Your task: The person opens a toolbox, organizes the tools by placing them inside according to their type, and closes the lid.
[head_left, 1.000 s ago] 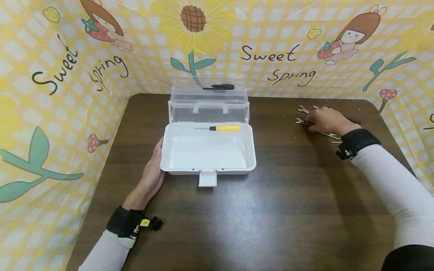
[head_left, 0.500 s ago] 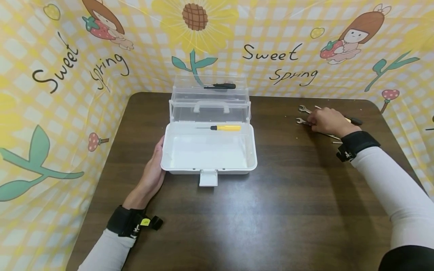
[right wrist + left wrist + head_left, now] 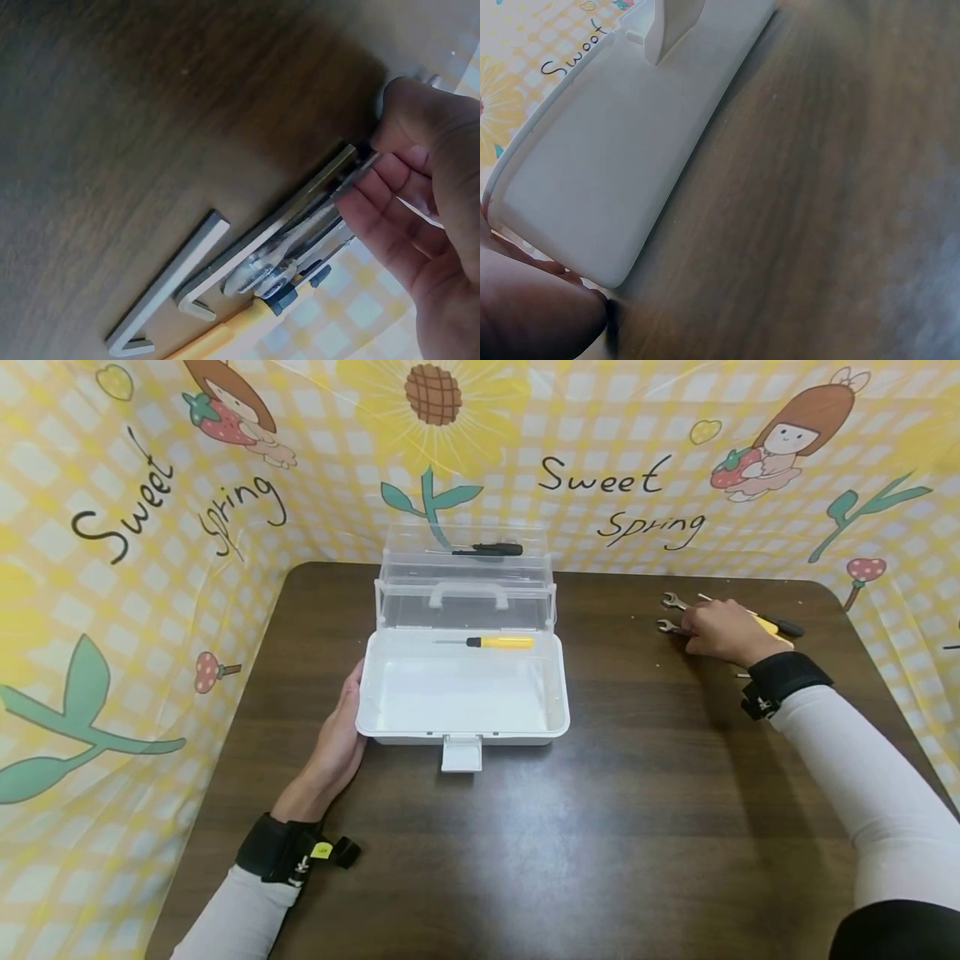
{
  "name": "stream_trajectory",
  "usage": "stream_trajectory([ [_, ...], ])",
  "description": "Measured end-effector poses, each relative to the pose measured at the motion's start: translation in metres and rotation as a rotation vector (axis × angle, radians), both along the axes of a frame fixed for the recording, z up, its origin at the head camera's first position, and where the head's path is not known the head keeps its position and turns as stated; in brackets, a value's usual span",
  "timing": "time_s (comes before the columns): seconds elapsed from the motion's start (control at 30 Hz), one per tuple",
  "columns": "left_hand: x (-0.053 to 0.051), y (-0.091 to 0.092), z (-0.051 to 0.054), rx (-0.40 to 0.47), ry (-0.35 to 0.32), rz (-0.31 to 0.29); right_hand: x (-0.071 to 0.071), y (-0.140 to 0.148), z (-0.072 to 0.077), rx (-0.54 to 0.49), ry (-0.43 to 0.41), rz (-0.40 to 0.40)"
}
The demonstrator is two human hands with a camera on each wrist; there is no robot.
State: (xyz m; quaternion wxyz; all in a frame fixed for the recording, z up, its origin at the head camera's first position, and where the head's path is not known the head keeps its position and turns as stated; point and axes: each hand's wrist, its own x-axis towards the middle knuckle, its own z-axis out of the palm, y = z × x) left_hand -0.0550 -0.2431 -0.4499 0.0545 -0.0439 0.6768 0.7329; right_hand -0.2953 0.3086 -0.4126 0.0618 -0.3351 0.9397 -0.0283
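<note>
A white toolbox (image 3: 461, 693) stands with its clear lid raised and a yellow-handled screwdriver (image 3: 510, 642) lying inside along the back. My left hand (image 3: 330, 760) rests against the box's left side; in the left wrist view the thumb (image 3: 536, 307) lies at the corner of the box (image 3: 607, 165). At the right, my right hand (image 3: 731, 631) is over a group of tools, its fingers round a wrench (image 3: 667, 627). The right wrist view shows the thumb and fingertips of that hand (image 3: 454, 180) close together at the shafts, beside two hex keys (image 3: 165, 289); the exact contact is partly hidden.
Dark-handled screwdrivers (image 3: 498, 550) lie in the raised clear section. Another wrench (image 3: 672, 601), a black-handled tool (image 3: 787, 627) and a yellow handle (image 3: 768, 625) lie around my right hand. Patterned cloth (image 3: 630, 410) rises behind the brown table (image 3: 600, 827).
My right hand has shifted slightly, showing more of the yellow handle and covering the lower end of the wrench. The left hand still rests against the box.
</note>
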Motion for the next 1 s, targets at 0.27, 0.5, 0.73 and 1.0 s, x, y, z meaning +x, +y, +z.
stream_trajectory([
  [0.27, 0.000, 0.001, 0.000, -0.001, 0.004, -0.005, 0.000, 0.005, -0.006, -0.052, 0.068, 0.065],
  [0.5, 0.001, 0.000, 0.002, -0.005, -0.004, -0.006, 0.006, 0.003, -0.001, -0.062, 0.108, 0.066],
  [0.73, 0.002, -0.001, 0.001, -0.005, -0.012, 0.001, 0.008, 0.002, 0.002, -0.052, 0.098, 0.040],
  [1.0, 0.001, 0.000, 0.000, -0.004, 0.021, -0.013, 0.009, 0.003, 0.007, -0.053, 0.029, 0.006],
])
